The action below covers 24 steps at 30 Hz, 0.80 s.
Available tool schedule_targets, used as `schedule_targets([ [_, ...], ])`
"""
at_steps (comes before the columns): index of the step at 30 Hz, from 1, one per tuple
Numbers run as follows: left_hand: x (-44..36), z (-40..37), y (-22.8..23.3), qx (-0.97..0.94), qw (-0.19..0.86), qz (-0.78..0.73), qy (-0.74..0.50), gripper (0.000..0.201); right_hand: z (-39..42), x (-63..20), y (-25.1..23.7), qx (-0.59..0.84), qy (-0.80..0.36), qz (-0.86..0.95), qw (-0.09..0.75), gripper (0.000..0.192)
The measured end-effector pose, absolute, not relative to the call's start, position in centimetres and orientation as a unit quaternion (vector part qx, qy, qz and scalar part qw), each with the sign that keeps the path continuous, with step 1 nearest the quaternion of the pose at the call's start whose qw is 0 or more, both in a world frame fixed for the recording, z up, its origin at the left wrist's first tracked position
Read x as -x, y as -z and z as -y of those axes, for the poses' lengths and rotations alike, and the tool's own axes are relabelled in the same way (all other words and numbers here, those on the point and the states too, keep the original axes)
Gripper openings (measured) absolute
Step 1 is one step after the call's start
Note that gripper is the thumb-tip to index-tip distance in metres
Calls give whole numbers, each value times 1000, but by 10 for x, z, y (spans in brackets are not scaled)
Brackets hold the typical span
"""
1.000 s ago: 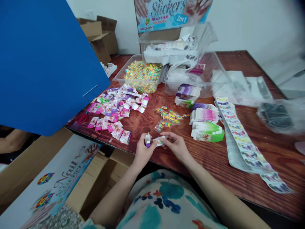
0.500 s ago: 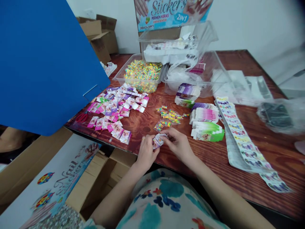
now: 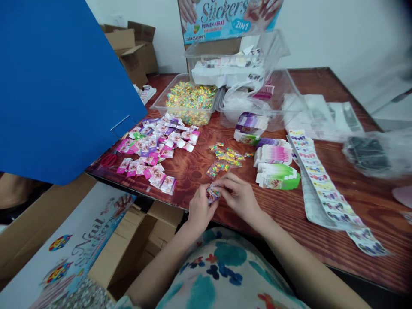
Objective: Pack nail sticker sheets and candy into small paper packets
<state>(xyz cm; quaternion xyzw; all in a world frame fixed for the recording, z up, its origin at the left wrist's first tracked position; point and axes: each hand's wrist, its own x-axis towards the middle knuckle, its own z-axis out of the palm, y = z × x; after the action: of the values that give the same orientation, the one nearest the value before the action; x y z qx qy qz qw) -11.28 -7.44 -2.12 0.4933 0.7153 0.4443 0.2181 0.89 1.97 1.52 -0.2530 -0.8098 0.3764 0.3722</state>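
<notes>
My left hand [image 3: 200, 207] is closed around a small printed carton [image 3: 212, 195] at the table's front edge. The fingers of my right hand [image 3: 238, 193] pinch at the carton's upper end; whether they hold a flap or something else is too small to tell. Just beyond my hands lie several clear sachets of colourful candy [image 3: 227, 159]. To their right stand stacks of flat cartons, green [image 3: 278, 177], pink [image 3: 273, 154] and purple [image 3: 252, 123]. Left of my hands spreads a pile of small pink and purple cartons [image 3: 154, 143].
A clear tub of candy sachets [image 3: 189, 101] sits at the back, beside stacked plastic tubs [image 3: 228, 73]. A long sticker strip [image 3: 322, 182] lies on the right. Red scissors [image 3: 108, 160] rest near the left edge, by a blue panel [image 3: 64, 86]. An open cardboard box [image 3: 128, 240] stands below.
My right fingers have shifted slightly left and closer over the carton's upper end. My left hand keeps its hold. The whole view has shifted a little.
</notes>
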Motion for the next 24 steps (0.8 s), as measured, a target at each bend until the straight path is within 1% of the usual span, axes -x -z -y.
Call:
schedule_targets([
  [4, 111, 74, 22, -497, 213, -717, -439, 36, -17, -9, -17, 255, -376, 807, 376, 14],
  [10, 108, 74, 23, -529, 193, -721, -404, 36, -11, -11, -17, 267, -326, 829, 368, 27],
  [15, 108, 73, 21, -533, 179, -718, -411, 38, -18, -11, -13, 305, -415, 763, 389, 11],
  [18, 108, 72, 22, -540, 180, -700, -431, 41, -20, -9, -11, 292, -437, 758, 386, 10],
  [21, 108, 72, 25, -544, 175, -699, -430, 43, -17, -8, -11, 282, -412, 777, 383, 11],
  [24, 107, 72, 27, -547, 162, -701, -428, 44, -13, -8, -10, 285, -354, 798, 396, 11],
])
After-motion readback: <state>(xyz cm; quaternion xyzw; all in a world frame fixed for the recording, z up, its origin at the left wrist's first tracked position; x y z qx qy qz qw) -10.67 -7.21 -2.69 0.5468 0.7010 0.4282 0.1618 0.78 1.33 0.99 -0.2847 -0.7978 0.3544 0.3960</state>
